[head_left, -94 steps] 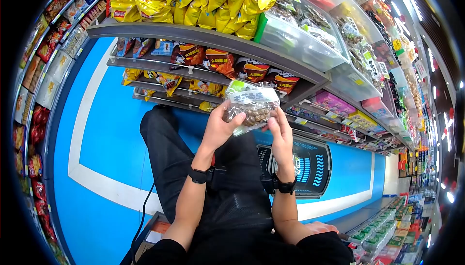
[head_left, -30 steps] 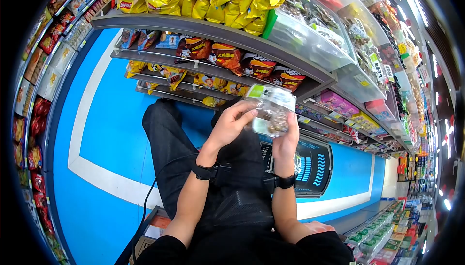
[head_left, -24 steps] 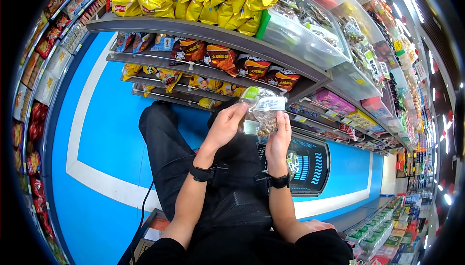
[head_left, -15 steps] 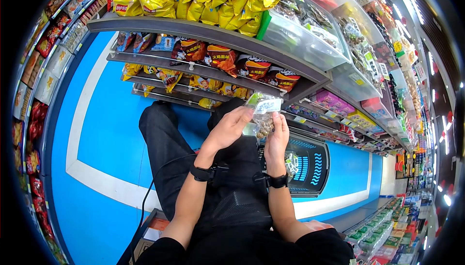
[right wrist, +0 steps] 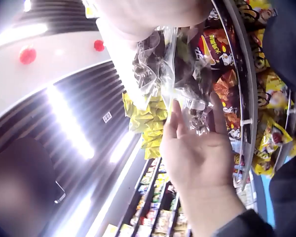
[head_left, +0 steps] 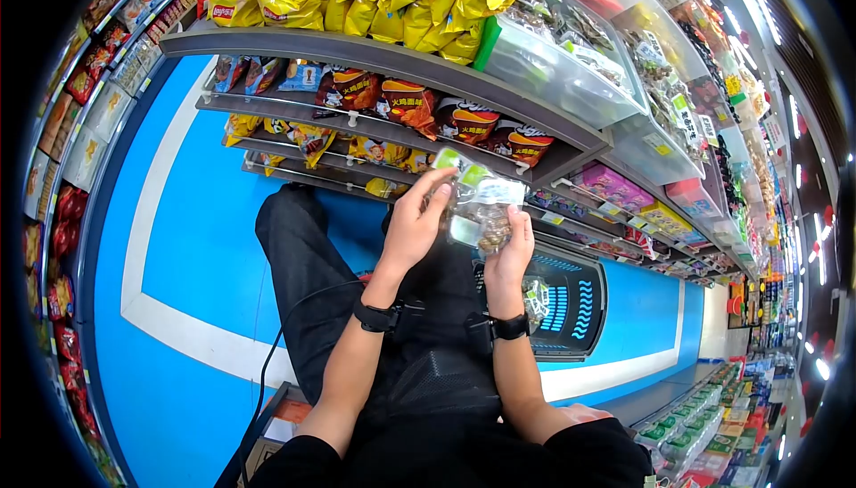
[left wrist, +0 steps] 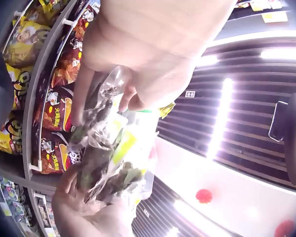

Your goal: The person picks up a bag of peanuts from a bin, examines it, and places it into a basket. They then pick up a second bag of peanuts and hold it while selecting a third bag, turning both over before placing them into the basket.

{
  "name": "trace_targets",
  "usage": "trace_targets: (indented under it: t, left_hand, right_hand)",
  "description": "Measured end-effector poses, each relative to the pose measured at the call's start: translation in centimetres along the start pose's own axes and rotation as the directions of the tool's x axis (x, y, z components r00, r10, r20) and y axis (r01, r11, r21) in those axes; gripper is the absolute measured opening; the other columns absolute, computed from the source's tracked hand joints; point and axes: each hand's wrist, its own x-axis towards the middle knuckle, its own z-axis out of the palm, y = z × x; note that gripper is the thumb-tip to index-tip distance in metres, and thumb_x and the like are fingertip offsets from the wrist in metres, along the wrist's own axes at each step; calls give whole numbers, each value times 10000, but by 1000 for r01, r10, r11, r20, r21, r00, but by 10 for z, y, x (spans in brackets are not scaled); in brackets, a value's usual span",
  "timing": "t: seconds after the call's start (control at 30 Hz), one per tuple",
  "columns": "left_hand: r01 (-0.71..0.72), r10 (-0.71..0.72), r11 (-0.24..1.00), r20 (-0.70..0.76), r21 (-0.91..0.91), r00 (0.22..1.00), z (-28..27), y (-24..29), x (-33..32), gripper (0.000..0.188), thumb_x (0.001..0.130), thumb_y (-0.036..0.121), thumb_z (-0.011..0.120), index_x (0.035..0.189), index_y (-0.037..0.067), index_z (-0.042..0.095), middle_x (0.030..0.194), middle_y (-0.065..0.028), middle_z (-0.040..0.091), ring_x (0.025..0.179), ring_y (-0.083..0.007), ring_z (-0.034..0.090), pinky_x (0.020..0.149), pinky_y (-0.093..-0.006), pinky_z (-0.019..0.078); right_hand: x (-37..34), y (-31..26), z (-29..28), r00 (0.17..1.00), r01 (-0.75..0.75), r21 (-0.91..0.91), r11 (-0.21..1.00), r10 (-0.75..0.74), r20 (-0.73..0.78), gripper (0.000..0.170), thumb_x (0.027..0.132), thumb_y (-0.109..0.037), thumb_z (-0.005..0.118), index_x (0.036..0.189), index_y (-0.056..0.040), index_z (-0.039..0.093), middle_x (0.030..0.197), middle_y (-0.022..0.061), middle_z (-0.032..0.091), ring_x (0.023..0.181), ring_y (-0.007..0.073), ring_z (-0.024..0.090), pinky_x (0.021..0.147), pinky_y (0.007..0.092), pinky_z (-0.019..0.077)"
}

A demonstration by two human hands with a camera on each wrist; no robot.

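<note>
Left hand [head_left: 416,221] has shifted up the clear packets [head_left: 490,198] since 0.5 s ago; thumb and fingers pinch their near edge. Right hand [head_left: 512,252] grips the opposite side. Packets are suspended between the 2 hands, above the person's legs [head_left: 299,243]. Beside the right wrist, a dark basket [head_left: 568,345] stands on blue floor [head_left: 196,256], another wrapped item [head_left: 537,299] inside. Farther off, dark-red bags [head_left: 406,109] line a shelf [head_left: 357,49] unit; yellow bags [head_left: 374,11] are piled on the level above.
</note>
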Motion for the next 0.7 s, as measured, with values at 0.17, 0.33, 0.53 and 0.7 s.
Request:
trace_targets:
  t: [0.17,0.33,0.53,0.7]
  left_hand:
    - [-79,67,974,-61,-214,996,-11,-2,2,495,940,-2,496,1422,92,430,1128,-51,623,832,-38,558,685,-167,452]
    - [-26,8,955,-64,-295,998,-12,10,1,641,948,11,514,1516,132,244,1157,-86,625,833,-58,585,670,-207,510]
    - [11,-9,1000,140,-10,990,-8,-4,0,349,998,190,513,1302,20,492,1061,-121,680,795,-131,620,725,-284,505]
    - [46,-56,998,224,48,973,-2,-5,-5,542,974,399,545,1309,-14,445,986,-162,651,811,-184,610,738,-314,477]
  right_hand:
    - [5,-5,-9,975,-224,255,941,218,50,375,952,-333,551,1211,-66,597,1183,54,653,1053,208,624,903,349,499]
    - [2,-7,-6,972,-233,289,928,226,58,386,948,-348,558,1220,-75,590,1170,52,651,1051,200,618,910,346,491]
    - [7,6,-9,988,-139,110,984,131,78,274,960,-280,550,1137,-78,605,1107,53,659,1008,180,620,895,348,492]
    - [2,7,-8,1000,13,-12,1000,-13,25,109,953,-192,581,941,-84,573,951,24,649,861,120,620,782,277,508]
